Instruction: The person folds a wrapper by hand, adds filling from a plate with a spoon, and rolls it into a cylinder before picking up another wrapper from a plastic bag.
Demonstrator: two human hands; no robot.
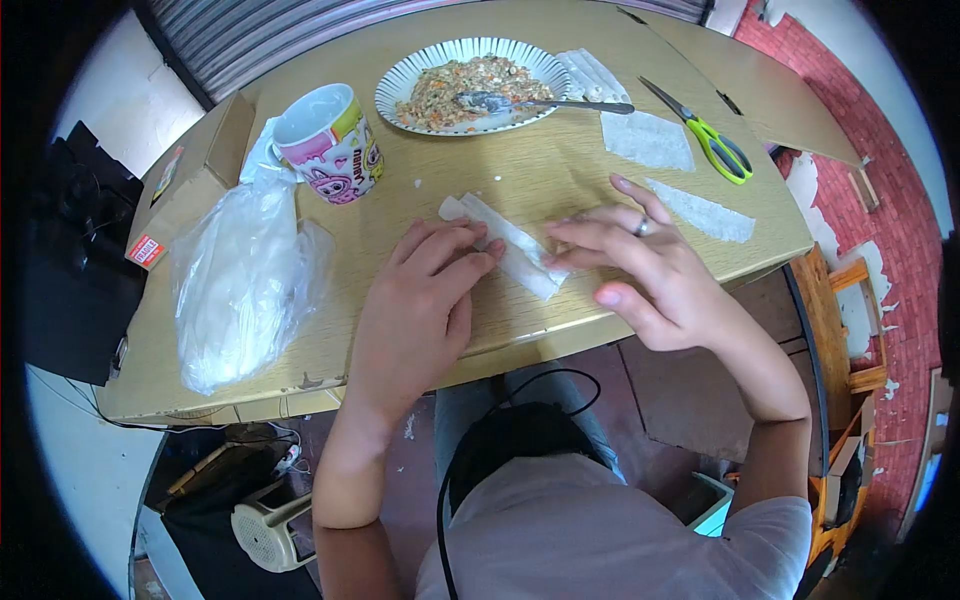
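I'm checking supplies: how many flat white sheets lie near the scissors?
2: one sheet beside the scissors, another sheet nearer the right hand. Others may be hidden underneath.

hands 2 point(425, 275) point(650, 262) | mug 1 point(335, 150) | plate 1 point(392, 92) | spoon 1 point(580, 105) | scissors 1 point(705, 135)

The table point(540, 180) has a pale wood-grain surface with a smooth, faintly glossy finish, chipped rough along its near edge. The wrapper roll point(515, 245) looks thin, matt and slightly translucent, and the wrapper strip point(705, 212) is similarly papery. Crumbly and rough, the food mixture point(470, 75) lies on a fluted plate point(392, 103) that looks like paper. The utensil handle point(590, 105) is shiny metal. Scissor blades point(665, 97) are smooth metal; their handles point(712, 145) are green and dark plastic. The mug point(345, 165) looks like glossy ceramic, the bag point(240, 290) is thin, crinkled, shiny plastic, and the box point(225, 140) is matt brown cardboard.
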